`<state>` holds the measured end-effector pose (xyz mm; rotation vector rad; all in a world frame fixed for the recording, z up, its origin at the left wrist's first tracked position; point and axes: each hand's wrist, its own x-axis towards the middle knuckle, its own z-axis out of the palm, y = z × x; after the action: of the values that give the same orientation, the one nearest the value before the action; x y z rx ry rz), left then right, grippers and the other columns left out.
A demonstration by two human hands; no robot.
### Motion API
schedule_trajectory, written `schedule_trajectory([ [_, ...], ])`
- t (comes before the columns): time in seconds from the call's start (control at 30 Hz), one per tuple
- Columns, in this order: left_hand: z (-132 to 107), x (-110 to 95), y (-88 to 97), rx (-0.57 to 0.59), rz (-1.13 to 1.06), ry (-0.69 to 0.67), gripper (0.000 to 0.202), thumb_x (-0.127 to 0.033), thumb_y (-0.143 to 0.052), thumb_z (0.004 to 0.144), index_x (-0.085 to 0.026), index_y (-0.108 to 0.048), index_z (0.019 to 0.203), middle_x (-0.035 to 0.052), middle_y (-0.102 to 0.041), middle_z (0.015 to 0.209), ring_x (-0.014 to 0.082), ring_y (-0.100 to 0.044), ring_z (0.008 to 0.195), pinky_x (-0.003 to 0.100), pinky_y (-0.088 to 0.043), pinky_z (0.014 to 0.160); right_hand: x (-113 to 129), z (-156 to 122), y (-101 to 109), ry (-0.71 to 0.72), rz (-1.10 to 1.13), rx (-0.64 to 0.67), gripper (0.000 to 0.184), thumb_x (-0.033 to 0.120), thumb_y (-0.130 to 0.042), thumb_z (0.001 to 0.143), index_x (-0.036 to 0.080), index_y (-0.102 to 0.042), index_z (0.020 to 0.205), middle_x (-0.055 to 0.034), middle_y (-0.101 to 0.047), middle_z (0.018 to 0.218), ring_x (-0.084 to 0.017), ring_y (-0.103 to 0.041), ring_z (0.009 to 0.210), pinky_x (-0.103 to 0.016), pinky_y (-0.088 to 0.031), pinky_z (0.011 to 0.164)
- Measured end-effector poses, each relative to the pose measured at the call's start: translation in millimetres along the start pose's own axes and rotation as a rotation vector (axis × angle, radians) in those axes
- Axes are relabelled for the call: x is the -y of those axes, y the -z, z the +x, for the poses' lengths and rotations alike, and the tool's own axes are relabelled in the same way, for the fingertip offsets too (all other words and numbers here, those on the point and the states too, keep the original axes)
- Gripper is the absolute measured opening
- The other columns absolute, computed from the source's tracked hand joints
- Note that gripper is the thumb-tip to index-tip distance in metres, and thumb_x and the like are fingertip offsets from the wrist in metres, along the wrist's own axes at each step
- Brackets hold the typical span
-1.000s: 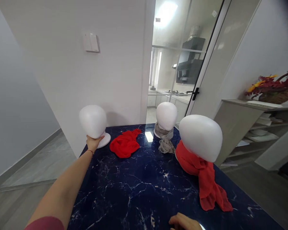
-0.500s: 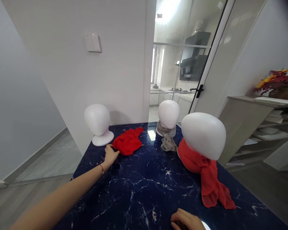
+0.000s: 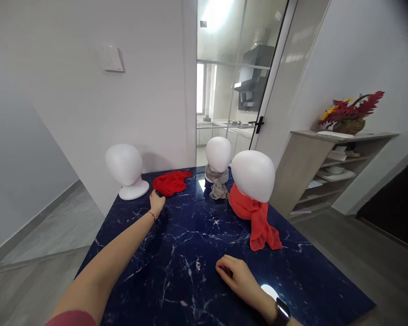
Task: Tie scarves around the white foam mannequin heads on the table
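My left hand (image 3: 157,200) reaches far across the dark blue marble table (image 3: 190,267) and touches the near left edge of a crumpled red scarf (image 3: 171,182); its fingers look closed at the cloth. A bare white mannequin head (image 3: 125,168) stands just left of it on a round base. My right hand (image 3: 236,278), with a watch at the wrist, rests on the table near me with curled fingers and nothing visible in it. Further back a white head wears a grey scarf (image 3: 219,188), and a nearer white head (image 3: 253,175) wears a red scarf (image 3: 255,217).
A white wall with a light switch (image 3: 110,58) stands behind the table. A glass door (image 3: 258,122) opens to a kitchen. At the right is a low shelf unit (image 3: 323,167) with a flower basket (image 3: 348,115) on top. Grey floor lies on both sides.
My left hand left the bare mannequin head and came to the red scarf's edge. My right hand shows further onto the table. The view pulled back and turned right.
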<state>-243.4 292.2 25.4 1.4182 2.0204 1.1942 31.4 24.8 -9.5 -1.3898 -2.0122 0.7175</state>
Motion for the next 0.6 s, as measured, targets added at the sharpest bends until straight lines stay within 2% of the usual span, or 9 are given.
schedule_trajectory([
  [0.07,-24.3,-4.7,5.6,0.054,-0.061,0.057,0.055,-0.007,-0.06,0.065,-0.007,-0.048,0.119,0.0213,-0.057,0.119,0.0279,-0.054,0.113,0.036,-0.041,0.094,1.0,-2.6,-1.9,0.022,0.022,-0.023,0.019,0.028,-0.045,0.09,0.022,-0.061,0.084,-0.0005,-0.059,0.076,-0.014,-0.053,0.066,-0.025,-0.039,0.062],
  [0.17,-76.4,-14.2,7.9,0.213,-0.177,0.113,0.046,-0.008,-0.059,0.065,-0.011,-0.053,0.11,0.0158,-0.062,0.108,0.0235,-0.062,0.097,0.034,-0.048,0.082,-0.5,-5.1,-3.5,0.024,0.133,-0.101,0.018,0.031,-0.046,0.09,0.022,-0.061,0.091,-0.0012,-0.061,0.08,-0.015,-0.055,0.068,-0.026,-0.042,0.065],
  [0.23,-122.5,-20.0,6.5,0.329,-0.258,0.124,0.037,-0.008,-0.057,0.066,-0.011,-0.056,0.103,0.0147,-0.063,0.104,0.0204,-0.064,0.086,0.03,-0.051,0.072,-8.0,-1.8,1.3,-0.023,0.234,-0.25,0.02,0.035,-0.047,0.089,0.022,-0.059,0.097,-0.0027,-0.062,0.086,-0.016,-0.056,0.075,-0.027,-0.043,0.069],
  [0.27,-147.9,-21.7,5.5,0.378,-0.295,0.123,0.035,-0.008,-0.056,0.066,-0.012,-0.057,0.1,0.0142,-0.063,0.104,0.0191,-0.064,0.085,0.028,-0.051,0.07,-14.6,2.4,6.9,-0.062,0.271,-0.368,0.022,0.037,-0.047,0.088,0.021,-0.058,0.1,-0.0039,-0.061,0.09,-0.017,-0.057,0.079,-0.028,-0.044,0.071],
  [0.33,-199.5,-21.7,3.7,0.458,-0.363,0.109,0.03,-0.008,-0.055,0.066,-0.014,-0.059,0.096,0.0117,-0.062,0.105,0.0169,-0.063,0.085,0.026,-0.05,0.068,-33.9,16.1,25.2,-0.153,0.292,-0.672,0.027,0.04,-0.05,0.085,0.02,-0.055,0.102,-0.0062,-0.06,0.096,-0.019,-0.057,0.087,-0.03,-0.045,0.076],
  [0.43,-266.3,-13.7,2.6,0.556,-0.433,0.091,0.029,-0.008,-0.051,0.069,-0.016,-0.058,0.096,0.0071,-0.064,0.094,0.0149,-0.063,0.078,0.025,-0.048,0.066,-72.2,45.8,64.8,-0.333,0.22,-1.118,0.035,0.038,-0.054,0.077,0.017,-0.05,0.105,-0.0104,-0.056,0.104,-0.023,-0.054,0.097,-0.036,-0.042,0.087],
  [0.5,-296.8,-6.5,4.0,0.575,-0.516,-0.009,0.029,-0.006,-0.048,0.069,-0.018,-0.057,0.094,0.0049,-0.062,0.091,0.0146,-0.062,0.08,0.025,-0.047,0.068,-97.4,65.7,90.2,-0.426,0.188,-1.234,0.043,0.035,-0.052,0.075,0.013,-0.046,0.111,-0.0171,-0.051,0.113,-0.027,-0.048,0.106,-0.042,-0.036,0.095],
  [0.6,-319.3,-0.1,9.2,0.562,-0.535,-0.204,0.027,-0.007,-0.043,0.072,-0.019,-0.058,0.092,0.0028,-0.057,0.091,0.0136,-0.061,0.078,0.027,-0.044,0.071,-125.6,87.4,112.5,-0.483,0.18,-1.257,0.051,0.036,-0.049,0.075,0.007,-0.044,0.117,-0.0234,-0.048,0.117,-0.031,-0.044,0.111,-0.046,-0.031,0.098],
])
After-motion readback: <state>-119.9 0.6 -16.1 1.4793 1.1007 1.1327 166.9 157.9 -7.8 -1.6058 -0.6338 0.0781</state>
